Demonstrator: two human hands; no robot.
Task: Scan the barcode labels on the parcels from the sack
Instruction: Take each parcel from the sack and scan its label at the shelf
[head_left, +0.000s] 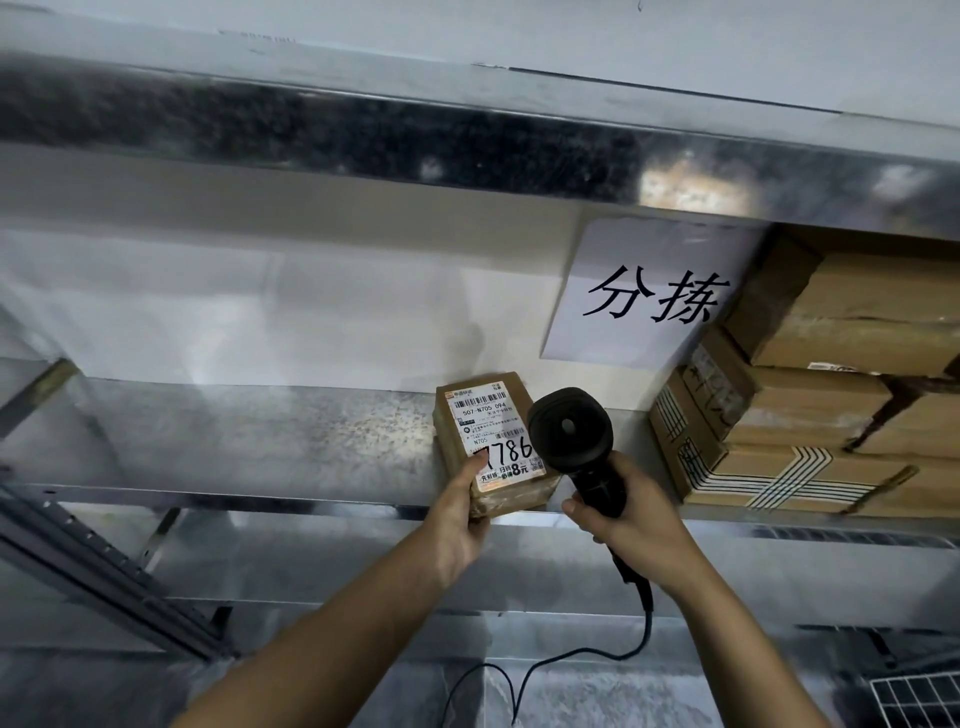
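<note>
My left hand (460, 512) grips a small brown cardboard parcel (493, 441) by its lower left corner, over the front of a metal shelf. Its white shipping label (493, 434) with barcodes and the handwritten number 7786 faces me. My right hand (631, 525) is closed around the handle of a black corded barcode scanner (571, 428). The scanner's head sits just right of the parcel, overlapping its right edge. The sack is out of sight.
A galvanised metal shelf (260, 436) runs across the middle, with another shelf (363, 135) overhead. Several taped cardboard boxes (810, 395) are stacked at the right. A white paper sign (654, 296) with black characters hangs behind. The scanner's cable (571, 660) dangles below. A wire grid (914, 699) shows at bottom right.
</note>
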